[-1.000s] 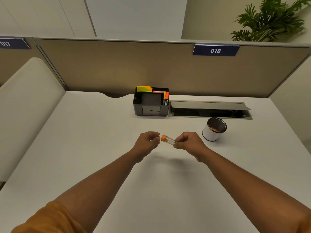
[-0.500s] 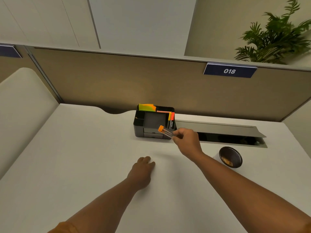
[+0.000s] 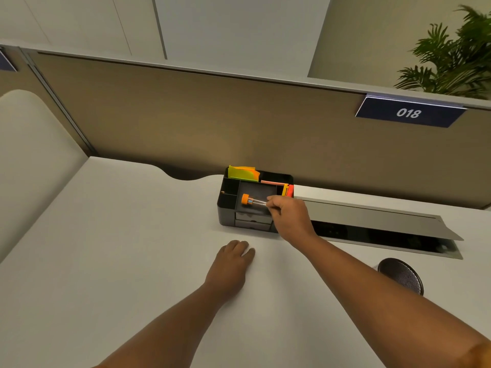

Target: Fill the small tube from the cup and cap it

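Note:
My right hand [image 3: 288,217] pinches the clear small tube [image 3: 256,201] by its bottom end. The tube lies nearly level over the middle compartment of the black desk organiser [image 3: 231,216], with its orange cap [image 3: 245,200] on and pointing left. My left hand [image 3: 232,264] rests palm down on the white desk [image 3: 106,261], fingers loosely together and holding nothing. The cup [image 3: 401,274] stands on the desk at the right, beyond my right forearm; I see its dark inside from above.
The organiser holds yellow and orange sticky notes [image 3: 243,172] and markers [image 3: 288,189]. An open cable tray with a raised grey lid [image 3: 372,220] runs along the back right. A tan partition [image 3: 186,115] with a "018" sign closes the desk's far edge.
My left hand let go of the tube and dropped flat onto the desk. My right hand carried the capped tube away from me, to above the organiser's middle compartment.

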